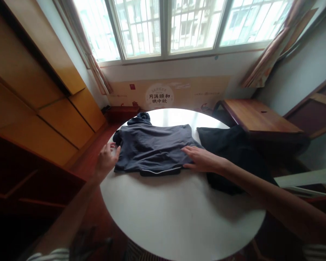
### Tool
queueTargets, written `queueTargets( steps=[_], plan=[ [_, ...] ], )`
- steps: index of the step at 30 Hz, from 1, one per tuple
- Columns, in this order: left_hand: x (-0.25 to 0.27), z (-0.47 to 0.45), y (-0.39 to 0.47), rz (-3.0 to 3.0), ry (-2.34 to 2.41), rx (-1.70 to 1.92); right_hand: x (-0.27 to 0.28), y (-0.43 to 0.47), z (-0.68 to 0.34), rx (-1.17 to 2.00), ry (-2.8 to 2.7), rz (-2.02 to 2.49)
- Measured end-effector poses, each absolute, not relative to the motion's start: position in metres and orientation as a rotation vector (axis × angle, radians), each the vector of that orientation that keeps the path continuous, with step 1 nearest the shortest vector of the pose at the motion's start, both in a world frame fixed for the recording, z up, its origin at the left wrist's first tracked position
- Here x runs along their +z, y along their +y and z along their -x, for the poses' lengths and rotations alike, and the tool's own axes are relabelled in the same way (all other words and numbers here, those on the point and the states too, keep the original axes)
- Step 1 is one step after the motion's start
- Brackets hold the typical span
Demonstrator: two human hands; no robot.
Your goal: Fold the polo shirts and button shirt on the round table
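Observation:
A dark grey-blue shirt point(154, 146) lies spread on the round white table point(163, 210), its body roughly squared. A black strip with a thin white line point(160, 172) shows under its near edge. My right hand point(198, 157) rests on the shirt's right side, fingers stretched out over the cloth. At the shirt's left edge is my left hand point(108, 156), its fingers apart and curved; whether it touches the cloth I cannot tell. Behind the shirt sits a rolled dark bundle of cloth point(139, 119).
A black garment point(230, 156) lies on the table's right side, partly hanging over the edge. To the right stands a wooden desk point(260, 114). Wooden cabinets point(57, 119) line the left wall, and barred windows point(165, 29) fill the far side.

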State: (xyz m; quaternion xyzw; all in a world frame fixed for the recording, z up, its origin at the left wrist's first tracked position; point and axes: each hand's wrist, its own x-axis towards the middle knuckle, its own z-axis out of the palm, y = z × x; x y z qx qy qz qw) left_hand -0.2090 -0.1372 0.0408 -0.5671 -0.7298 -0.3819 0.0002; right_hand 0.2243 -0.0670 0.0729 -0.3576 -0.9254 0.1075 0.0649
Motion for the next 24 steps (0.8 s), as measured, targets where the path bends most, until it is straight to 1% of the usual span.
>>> queueTargets(
  steps=[2,4,6,8,10,11,15,17,20,24],
  plan=[
    [0.028,0.212,-0.163,1.677,-2.614,-1.227,0.061,-0.093,-0.233,0.086,-2.973,1.004],
    [0.022,0.213,-0.172,1.613,-2.884,-1.346,0.052,-0.107,-0.235,-0.134,-3.02,1.037],
    [0.024,0.21,-0.17,1.714,-3.004,-1.481,0.048,-0.11,-0.232,-0.288,-3.025,1.079],
    [0.031,0.204,-0.165,1.906,-3.028,-1.507,0.05,-0.106,-0.224,-0.351,-3.04,1.118],
    [0.04,0.196,-0.161,1.992,-3.015,-1.499,0.057,-0.1,-0.217,-0.357,-3.073,1.145],
    [0.043,0.193,-0.162,1.94,-3.027,-1.529,0.061,-0.099,-0.214,-0.35,-3.088,1.147],
    [0.049,0.193,-0.179,1.542,-3.089,-1.878,0.07,-0.104,-0.211,-0.304,-3.111,1.064],
    [0.048,0.2,-0.197,1.414,-3.111,-1.982,0.068,-0.116,-0.212,-0.257,-3.123,0.971],
    [0.048,0.215,-0.234,1.446,-3.231,-1.889,0.065,-0.144,-0.214,-0.148,-3.166,0.796],
    [0.046,0.231,-0.28,1.729,-3.405,-1.552,0.08,-0.177,-0.217,0.058,-3.179,0.696]
  ],
)
